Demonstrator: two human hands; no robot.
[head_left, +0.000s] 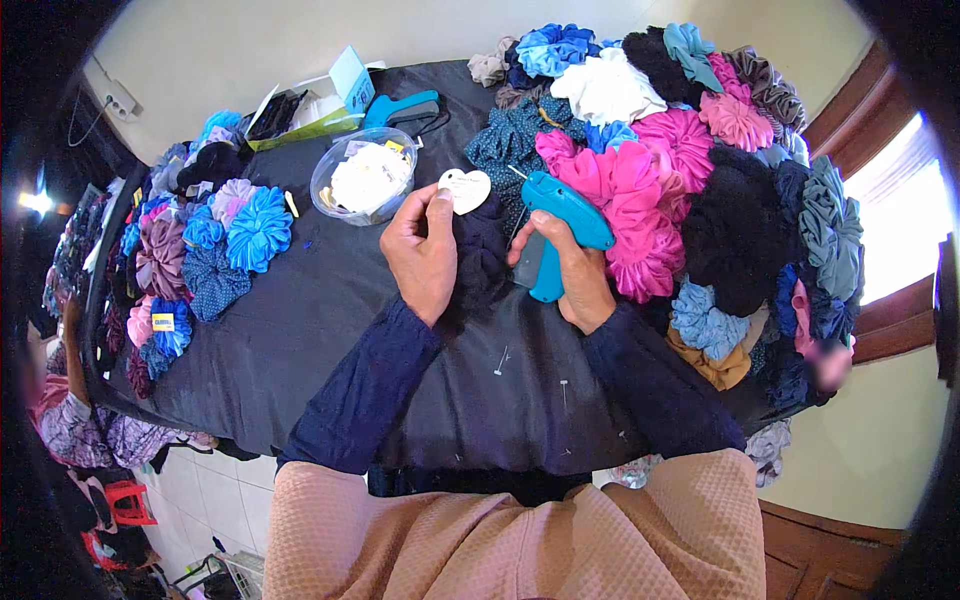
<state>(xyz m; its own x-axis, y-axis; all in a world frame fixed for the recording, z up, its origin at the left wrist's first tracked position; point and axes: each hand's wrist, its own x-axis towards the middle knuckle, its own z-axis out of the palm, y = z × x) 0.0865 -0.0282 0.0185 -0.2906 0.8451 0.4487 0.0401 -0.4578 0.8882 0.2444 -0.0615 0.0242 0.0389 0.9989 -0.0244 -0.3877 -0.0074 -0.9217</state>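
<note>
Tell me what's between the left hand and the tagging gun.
A dark scrunchie lies between the left hand and the tagging gun, seen from the head camera.

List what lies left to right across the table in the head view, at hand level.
Small scrunchie pile → clear plastic bowl → left hand holding heart-shaped tag → right hand gripping blue tagging gun → big scrunchie heap.

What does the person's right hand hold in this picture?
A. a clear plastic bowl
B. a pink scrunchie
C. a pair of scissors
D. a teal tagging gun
D: the right hand is wrapped around the grip of the teal tagging gun, its needle pointing toward the white heart-shaped tag that the left hand pinches together with a dark scrunchie.
</note>
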